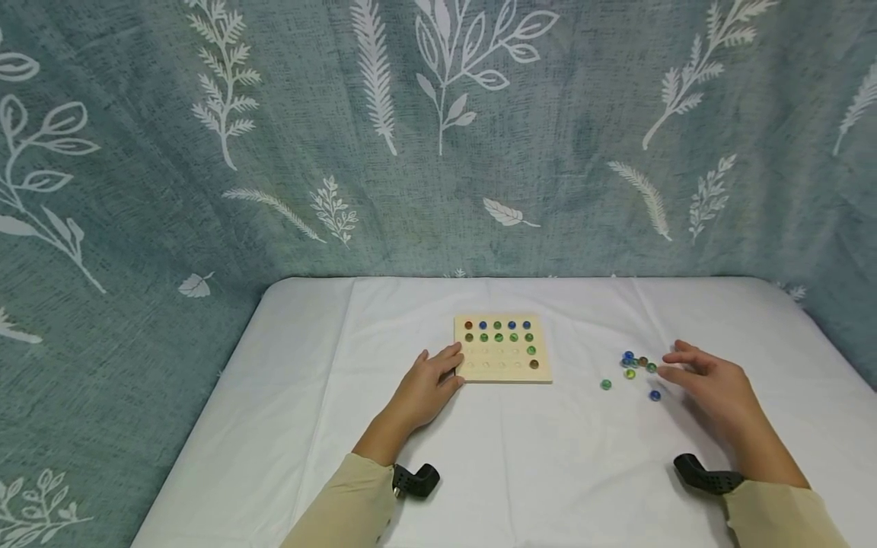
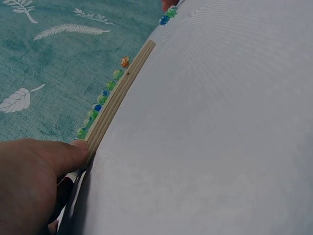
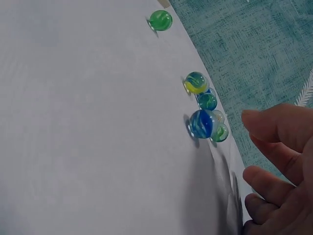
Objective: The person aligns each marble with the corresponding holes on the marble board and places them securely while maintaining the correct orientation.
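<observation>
The person wears khaki sleeves [image 1: 346, 506] and black, apparently perforated wrist devices [image 1: 709, 478].

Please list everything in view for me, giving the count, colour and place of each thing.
Board: one, pale wood, on the white cloth
Set marbles: twelve; green, blue and brown; on the board, two full rows of five and two more down its right side
Loose marbles: about eight, some close together; blue, green, yellow-green and brown; right of the board
White cloth: one, white, beneath it all
Curtain: teal with white leaf prints, behind and at the sides
Wrist devices: two, black, one at each wrist
Sleeves: two, beige, on the forearms
Left hand: one, bare, touching the board's left edge
Right hand: one, bare, beside the loose marbles
</observation>
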Motion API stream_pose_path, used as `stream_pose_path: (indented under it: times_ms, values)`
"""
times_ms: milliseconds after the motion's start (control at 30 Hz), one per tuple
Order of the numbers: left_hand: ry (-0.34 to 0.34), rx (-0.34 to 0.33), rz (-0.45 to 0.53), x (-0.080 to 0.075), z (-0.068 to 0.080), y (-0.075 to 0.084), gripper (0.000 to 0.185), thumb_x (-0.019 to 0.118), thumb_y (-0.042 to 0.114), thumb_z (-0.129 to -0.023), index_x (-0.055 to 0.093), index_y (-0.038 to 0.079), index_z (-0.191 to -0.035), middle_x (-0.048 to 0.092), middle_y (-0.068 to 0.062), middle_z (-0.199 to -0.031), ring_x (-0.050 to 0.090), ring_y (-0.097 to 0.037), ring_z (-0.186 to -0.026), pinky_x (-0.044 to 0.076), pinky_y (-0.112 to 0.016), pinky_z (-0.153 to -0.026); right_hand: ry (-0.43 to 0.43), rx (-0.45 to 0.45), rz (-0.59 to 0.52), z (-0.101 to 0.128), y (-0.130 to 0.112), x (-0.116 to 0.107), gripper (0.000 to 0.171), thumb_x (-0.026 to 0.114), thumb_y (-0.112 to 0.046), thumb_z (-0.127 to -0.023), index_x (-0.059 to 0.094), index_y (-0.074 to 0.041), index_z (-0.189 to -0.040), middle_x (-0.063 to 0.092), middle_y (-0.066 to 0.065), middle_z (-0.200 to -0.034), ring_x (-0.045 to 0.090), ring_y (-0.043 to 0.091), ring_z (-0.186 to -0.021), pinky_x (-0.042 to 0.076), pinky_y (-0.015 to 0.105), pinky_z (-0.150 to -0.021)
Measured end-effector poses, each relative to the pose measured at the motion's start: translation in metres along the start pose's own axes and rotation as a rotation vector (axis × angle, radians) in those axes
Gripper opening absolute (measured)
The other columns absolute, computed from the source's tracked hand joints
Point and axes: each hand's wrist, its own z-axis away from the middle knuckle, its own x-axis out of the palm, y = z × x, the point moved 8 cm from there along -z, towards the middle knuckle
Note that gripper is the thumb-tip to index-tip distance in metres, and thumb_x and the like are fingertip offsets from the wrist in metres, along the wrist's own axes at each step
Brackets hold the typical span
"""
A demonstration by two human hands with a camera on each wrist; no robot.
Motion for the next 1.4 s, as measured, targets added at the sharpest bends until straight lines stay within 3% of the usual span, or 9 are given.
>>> stream_pose_path:
  times_ms: [300, 567, 1400]
  values:
    - [0.001, -0.003, 0.002, 0.001, 0.001, 0.000, 0.049, 0.062, 0.024, -0.098, 0.051, 0.011, -0.144, 0.038, 0.006, -0.157, 0.036, -0.010, -0.143, 0.012, -0.038, -0.127, -0.025, -0.067, 0.046, -0.005, -0.006, 0.003, 0.062, 0.068, -0.045, -0.091, 0.059, 0.005, -0.127, 0.023, 0.021, -0.160, 0.015, 0.049, -0.147, 0.015, 0.069, -0.115]
    - [-0.008, -0.009, 0.000, 0.001, 0.000, 0.002, 0.049, 0.061, 0.025, -0.098, 0.051, 0.012, -0.145, 0.038, 0.007, -0.157, 0.036, -0.010, -0.144, 0.011, -0.038, -0.127, -0.031, -0.050, 0.131, -0.005, -0.003, 0.007, 0.058, 0.065, -0.043, -0.093, 0.059, 0.003, -0.127, 0.020, 0.021, -0.161, 0.008, 0.050, -0.147, 0.011, 0.074, -0.113]
    - [-0.004, -0.006, -0.013, 0.000, -0.001, -0.001, 0.050, 0.062, 0.025, -0.098, 0.050, 0.012, -0.145, 0.037, 0.007, -0.157, 0.036, -0.010, -0.143, 0.012, -0.037, -0.127, -0.001, -0.049, 0.196, -0.011, -0.006, 0.017, 0.041, 0.066, -0.030, -0.092, 0.064, 0.004, -0.114, 0.014, 0.024, -0.161, 0.001, 0.050, -0.147, 0.007, 0.072, -0.114]
